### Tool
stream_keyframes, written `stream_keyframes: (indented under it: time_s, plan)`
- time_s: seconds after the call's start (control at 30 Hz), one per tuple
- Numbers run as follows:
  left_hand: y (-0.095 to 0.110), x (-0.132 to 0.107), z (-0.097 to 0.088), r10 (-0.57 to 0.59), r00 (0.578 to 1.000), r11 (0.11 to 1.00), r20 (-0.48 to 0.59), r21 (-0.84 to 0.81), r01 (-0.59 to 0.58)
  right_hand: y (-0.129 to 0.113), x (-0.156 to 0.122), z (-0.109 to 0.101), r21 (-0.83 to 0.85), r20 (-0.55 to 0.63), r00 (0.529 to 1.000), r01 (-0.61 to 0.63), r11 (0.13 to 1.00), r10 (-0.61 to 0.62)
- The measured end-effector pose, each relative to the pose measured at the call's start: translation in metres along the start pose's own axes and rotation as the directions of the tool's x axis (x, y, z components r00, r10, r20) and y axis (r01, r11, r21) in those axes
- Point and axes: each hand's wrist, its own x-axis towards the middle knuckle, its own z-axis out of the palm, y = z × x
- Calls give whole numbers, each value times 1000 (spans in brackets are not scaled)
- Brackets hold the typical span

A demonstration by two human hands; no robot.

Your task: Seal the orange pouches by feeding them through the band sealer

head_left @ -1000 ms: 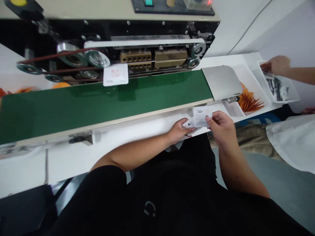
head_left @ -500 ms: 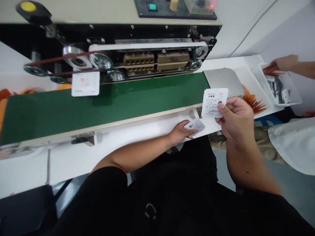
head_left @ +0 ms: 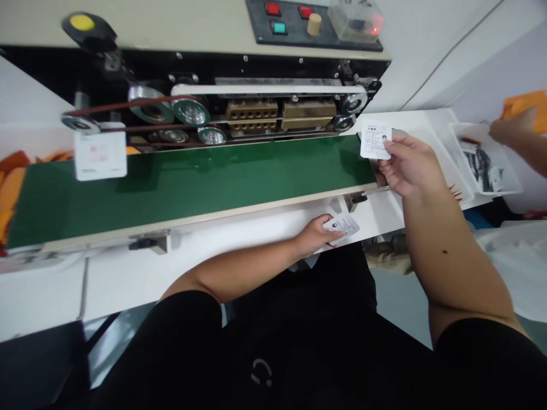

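My right hand [head_left: 411,166] pinches a white printed sachet [head_left: 376,139] between thumb and fingers, just above the right end of the green conveyor belt [head_left: 192,185]. My left hand [head_left: 315,236] rests near the belt's front rail and holds a second printed sachet [head_left: 342,228] by one edge, over the white table. Farther left, a third white sachet [head_left: 100,152] sits on the belt, its top edge against the sealing machine's rollers. It is blurred, and its print is too small to read.
The band sealing machine [head_left: 273,108] runs along the belt's back, with exposed pulleys, belts and brass heating blocks. A co-worker's hand [head_left: 510,130] reaches over a white tray [head_left: 485,162] at right. Orange pieces [head_left: 12,193] lie at far left.
The sachet on the belt has travelled left along the sealer. My right hand has moved up and right, to the belt's end, with its sachet. The co-worker's hand has shifted right.
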Motion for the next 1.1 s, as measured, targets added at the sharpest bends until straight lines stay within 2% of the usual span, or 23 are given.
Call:
stream_keyframes:
  time_s: [0.3,0.47,0.57,0.7,0.83,0.97,1.1]
  plan:
    - [-3,5,-2,4,1000,1000,25,11,-4,1,38,12,-45,39,999,-10,999,12]
    - [-2,5,-2,2,999,1000,39,10,-2,0,43,29,-78,86,996,-13,997,20]
    - [-1,3,-2,8,999,1000,38,9,-8,-6,35,40,-98,95,995,-17,995,26]
    - [-3,3,-2,8,999,1000,33,3,-8,-12,5,44,-121,68,997,51,991,-43]
    - [-4,6,-3,-5,1000,1000,-15,-13,5,2,-45,27,-121,-42,978,196,973,-202]
    - [-2,7,-1,-24,995,998,-96,-66,18,49,-100,-1,-167,-134,941,287,943,-310]
    - [-2,5,-1,-6,993,996,-116,-94,-5,108,-139,-23,-247,-169,950,219,944,-264]
